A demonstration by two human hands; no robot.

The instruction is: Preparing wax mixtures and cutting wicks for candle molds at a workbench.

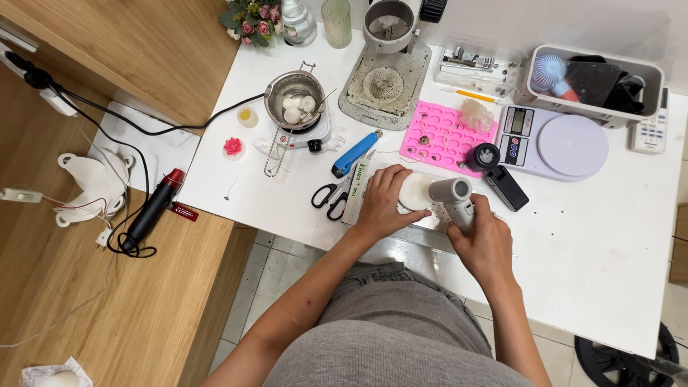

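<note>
Seen from the head camera, the left hand (382,204) lay over a white round wax piece (414,192), its fingers (390,178) curled around the piece, which sat at the near edge of the white bench (595,251). The right hand (486,244) gripped a small grey handheld tool (454,198), fingers wrapped about its body, the tool's head just beside the wax piece. Scissors (331,196), a pink silicone mould (443,134) and a digital scale (555,142) stood behind the hands.
</note>
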